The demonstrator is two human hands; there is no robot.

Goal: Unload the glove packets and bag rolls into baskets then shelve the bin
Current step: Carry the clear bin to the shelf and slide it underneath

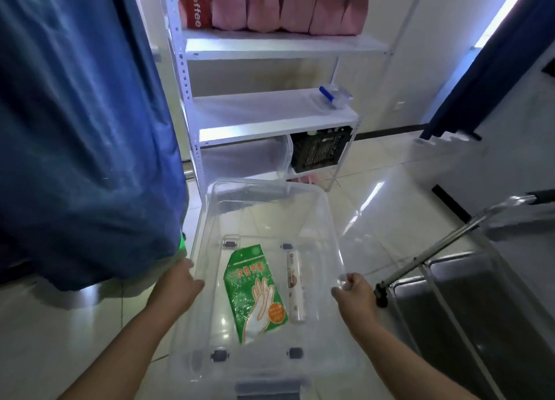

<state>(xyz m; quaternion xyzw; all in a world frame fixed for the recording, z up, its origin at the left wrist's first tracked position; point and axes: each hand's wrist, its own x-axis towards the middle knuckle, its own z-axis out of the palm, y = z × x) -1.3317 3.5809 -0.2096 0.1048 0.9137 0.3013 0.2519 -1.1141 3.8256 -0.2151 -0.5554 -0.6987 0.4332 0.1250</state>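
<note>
Two hands hold one clear bin [327, 219] by its long sides: the left hand [180, 282] wraps its left rim, the right hand [353, 288] is fisted on its right rim. Inside lie one green glove packet [255, 294] and, just to its right, one bag roll [295, 285]. Beyond stands one white shelf unit [270, 117], with one black basket [321, 151] on a low shelf and pink bags [288, 6] on top.

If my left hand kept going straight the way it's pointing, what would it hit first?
The left hand already grips the clear bin at its left rim, pointing up and right. Going on, it would likely pass over the open bin; below lies the green glove packet. Depth is unclear.
</note>
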